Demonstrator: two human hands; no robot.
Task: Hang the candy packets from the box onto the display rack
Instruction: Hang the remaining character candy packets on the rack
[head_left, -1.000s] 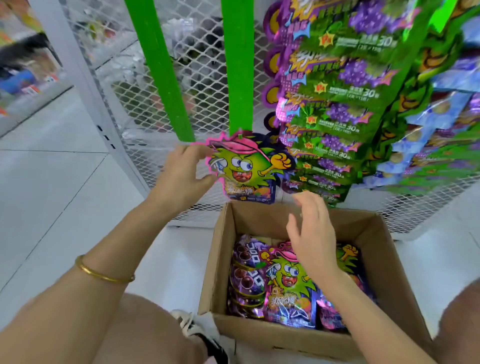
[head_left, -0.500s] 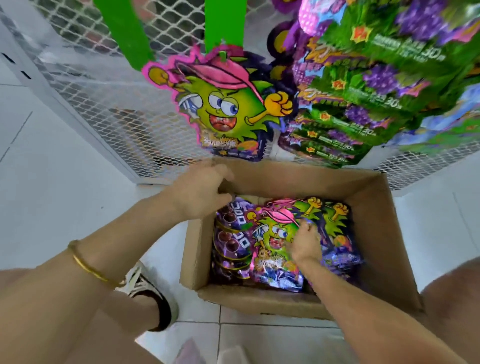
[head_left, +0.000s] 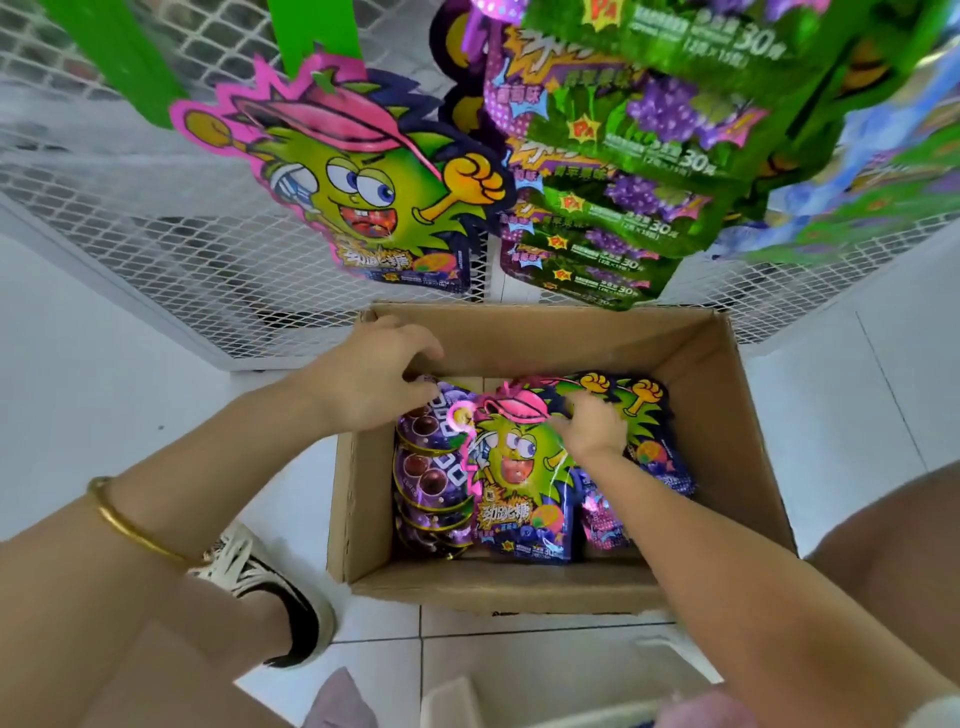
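Note:
An open cardboard box (head_left: 727, 415) on the floor holds several candy packets. The top one is a green cartoon-face packet (head_left: 514, 467); my right hand (head_left: 592, 426) pinches its upper right edge. Dark purple packets (head_left: 426, 483) lie stacked at the box's left. My left hand (head_left: 374, 384) hovers with loosely curled fingers over the box's far left corner, holding nothing. One green cartoon-face packet (head_left: 363, 176) hangs on the white mesh display rack (head_left: 182, 260) just above the box.
Rows of green and purple grape packets (head_left: 634, 156) hang on the rack at the upper right. Green strips (head_left: 119, 57) run down the mesh. My left foot in a black shoe (head_left: 270, 587) stands left of the box on white floor tiles.
My left hand let go of the hung packet and dropped to the box's corner. My right hand went down into the box and took hold of the top packet.

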